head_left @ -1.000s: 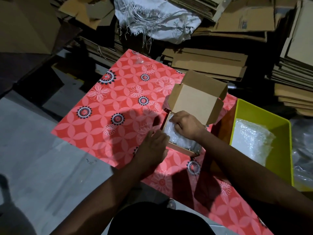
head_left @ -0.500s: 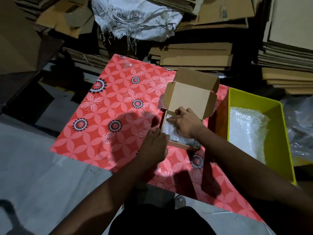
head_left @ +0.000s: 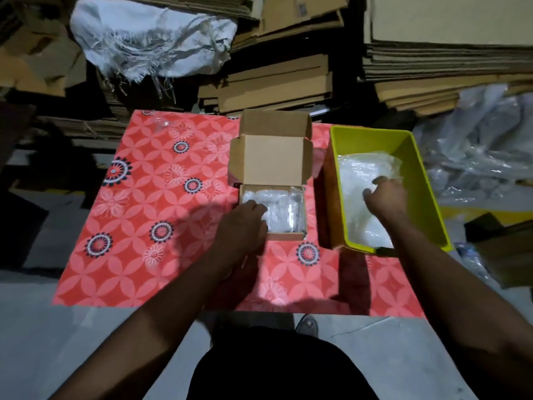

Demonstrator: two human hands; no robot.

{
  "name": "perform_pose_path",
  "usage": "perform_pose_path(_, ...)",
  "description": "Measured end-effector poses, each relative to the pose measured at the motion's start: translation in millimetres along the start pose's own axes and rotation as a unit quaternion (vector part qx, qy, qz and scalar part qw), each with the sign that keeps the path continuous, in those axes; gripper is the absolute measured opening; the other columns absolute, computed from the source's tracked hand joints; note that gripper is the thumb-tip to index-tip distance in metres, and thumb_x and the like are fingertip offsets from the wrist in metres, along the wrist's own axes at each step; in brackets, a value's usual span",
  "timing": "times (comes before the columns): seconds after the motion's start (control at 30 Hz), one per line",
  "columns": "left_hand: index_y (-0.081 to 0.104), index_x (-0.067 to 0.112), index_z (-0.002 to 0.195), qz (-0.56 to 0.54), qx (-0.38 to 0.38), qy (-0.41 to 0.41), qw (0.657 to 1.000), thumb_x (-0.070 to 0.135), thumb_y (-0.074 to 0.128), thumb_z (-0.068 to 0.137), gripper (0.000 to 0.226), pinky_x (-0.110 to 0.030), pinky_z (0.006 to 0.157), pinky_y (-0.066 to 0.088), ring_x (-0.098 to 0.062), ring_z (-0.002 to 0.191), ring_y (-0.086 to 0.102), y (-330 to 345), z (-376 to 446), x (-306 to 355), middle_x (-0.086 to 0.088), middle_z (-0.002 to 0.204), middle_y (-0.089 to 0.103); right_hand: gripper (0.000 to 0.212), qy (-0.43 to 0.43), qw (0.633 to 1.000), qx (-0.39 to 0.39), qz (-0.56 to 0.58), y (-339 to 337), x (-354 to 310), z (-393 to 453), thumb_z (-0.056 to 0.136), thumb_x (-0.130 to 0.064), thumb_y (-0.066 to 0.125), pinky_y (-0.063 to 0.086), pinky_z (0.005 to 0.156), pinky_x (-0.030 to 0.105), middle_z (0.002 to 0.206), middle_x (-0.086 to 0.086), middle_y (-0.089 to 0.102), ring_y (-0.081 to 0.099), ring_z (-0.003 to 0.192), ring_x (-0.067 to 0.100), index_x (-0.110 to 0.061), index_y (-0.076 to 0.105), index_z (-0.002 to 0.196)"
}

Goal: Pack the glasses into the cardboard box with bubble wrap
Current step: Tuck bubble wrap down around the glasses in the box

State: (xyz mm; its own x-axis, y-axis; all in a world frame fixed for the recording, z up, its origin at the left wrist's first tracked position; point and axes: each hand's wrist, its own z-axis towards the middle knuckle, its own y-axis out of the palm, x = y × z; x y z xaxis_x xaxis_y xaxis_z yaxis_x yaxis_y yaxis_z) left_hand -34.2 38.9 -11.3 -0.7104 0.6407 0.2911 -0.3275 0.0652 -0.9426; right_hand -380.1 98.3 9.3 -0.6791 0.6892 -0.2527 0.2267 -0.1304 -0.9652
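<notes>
A small cardboard box [head_left: 272, 161] stands open on the red flowered mat, its lid tipped up at the back. Bubble-wrapped contents [head_left: 281, 212] fill its tray; the glasses themselves are hidden under the wrap. My left hand [head_left: 243, 223] rests at the box's left front corner, fingers curled against the wrap and the box wall. My right hand [head_left: 385, 196] is inside the yellow-green bin [head_left: 424, 192], fingers curled down onto the pile of bubble wrap [head_left: 363, 174] there. Whether it grips a sheet is unclear.
The red mat [head_left: 138, 226] lies on a grey floor. Stacks of flattened cardboard [head_left: 274, 82] and a white frayed sack [head_left: 150, 41] line the back. Crumpled clear plastic [head_left: 484, 145] lies to the right of the bin. A small clear scrap [head_left: 161, 124] sits at the mat's far left corner.
My right hand has left the box and moved right into the yellow-green bin onto the bubble wrap. My left hand has moved up to the box's left front corner. The camera swung right.
</notes>
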Motion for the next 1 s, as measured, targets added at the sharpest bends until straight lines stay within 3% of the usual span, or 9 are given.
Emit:
perform_pose_path(0.07,0.065,0.019,0.117,-0.022,-0.008,0.012,1.0,0.03,0.057,0.087,0.033,-0.039,0.072,0.056,-0.028,0.095,0.066,-2.8,16.1,12.1,-0.004,0.108,0.067,0.065,0.046,0.983,-0.143,-0.108,9.0,19.3,-1.0,0.091,-0.051,0.064,0.045,0.096,0.04,0.127,0.026,0.058,0.054,0.121,0.041,0.0,0.052,0.13)
perform_pose_path(0.13,0.066,0.019,0.121,-0.033,-0.012,0.018,0.999,0.029,0.062,0.088,0.034,-0.04,0.081,0.055,-0.029,0.103,0.067,-5.3,32.7,23.4,-0.005,0.115,0.07,0.066,0.038,0.97,-0.19,-0.144,16.9,27.2,-8.6,0.089,-0.053,0.068,0.047,0.094,0.038,0.126,0.023,0.06,0.056,0.121,0.04,0.0,0.054,0.126)
perform_pose_path(0.3,0.07,0.021,0.112,-0.044,-0.003,0.027,0.999,0.039,0.039,0.082,0.048,-0.041,0.075,0.058,-0.026,0.089,0.071,-4.8,62.2,37.9,-0.004,0.102,0.074,0.025,0.033,0.993,-0.102,-0.05,23.7,34.9,-2.4,0.079,0.002,0.06,0.056,0.081,0.037,0.106,0.023,0.068,0.067,0.104,0.041,-0.002,0.069,0.102)
perform_pose_path(0.4,0.072,0.022,0.107,-0.108,0.017,0.006,0.994,0.032,0.046,0.086,0.034,-0.036,0.077,0.057,-0.022,0.089,0.071,0.8,67.3,35.3,0.0,0.1,0.075,0.032,0.086,0.991,-0.063,0.081,10.3,36.7,-1.6,0.077,-0.002,0.064,0.057,0.08,0.032,0.105,0.011,0.071,0.068,0.1,0.032,-0.016,0.073,0.104)
perform_pose_path(0.5,0.075,0.02,0.107,-0.203,-0.032,-0.058,0.977,0.019,0.055,0.09,0.026,-0.019,0.081,0.047,-0.014,0.09,0.067,-6.2,74.1,49.6,0.004,0.102,0.075,0.012,0.094,0.963,-0.016,0.252,-15.6,28.9,-14.9,0.076,-0.015,0.073,0.045,0.064,0.026,0.08,0.0,0.07,0.064,0.073,0.021,-0.02,0.071,0.087)
perform_pose_path(0.63,0.073,0.02,0.103,-0.431,-0.118,-0.167,0.879,0.017,0.066,0.091,0.015,-0.023,0.075,0.044,0.0,0.07,0.058,-10.5,79.0,73.6,0.008,0.081,0.068,0.012,-0.051,0.888,-0.063,0.454,-46.2,14.9,-44.4,0.097,-0.008,0.06,0.047,0.067,0.033,0.077,-0.003,0.058,0.061,0.069,0.017,-0.015,0.06,0.086)
perform_pose_path(0.73,0.068,0.018,0.114,-0.558,-0.137,-0.163,0.802,0.045,0.062,0.086,0.039,-0.028,0.08,0.044,0.002,0.085,0.059,-15.5,76.5,93.1,0.009,0.1,0.068,0.013,-0.125,0.862,-0.113,0.478,-70.9,1.6,-67.9,0.102,-0.004,0.049,0.047,0.063,0.033,0.087,0.009,0.059,0.066,0.072,0.02,-0.012,0.05,0.091)
perform_pose_path(0.87,0.054,0.025,0.129,-0.624,-0.111,-0.147,0.759,0.062,0.052,0.087,0.056,-0.028,0.096,0.043,0.0,0.118,0.052,-33.5,80.4,111.6,0.007,0.135,0.057,0.017,-0.187,0.843,-0.109,0.493,-94.8,-9.7,-93.9,0.087,0.0,0.047,0.037,0.059,0.039,0.072,0.012,0.046,0.052,0.064,0.024,-0.016,0.043,0.085)
perform_pose_path(1.0,0.065,0.014,0.123,-0.658,-0.135,-0.13,0.729,0.054,0.055,0.091,0.052,-0.027,0.092,0.047,-0.011,0.116,0.063,-45.2,80.4,105.1,0.0,0.125,0.069,0.028,-0.227,0.831,-0.1,0.498,-109.7,-18.4,-109.6,0.079,0.006,0.05,0.032,0.058,0.039,0.07,0.004,0.047,0.039,0.062,0.02,-0.021,0.045,0.08)
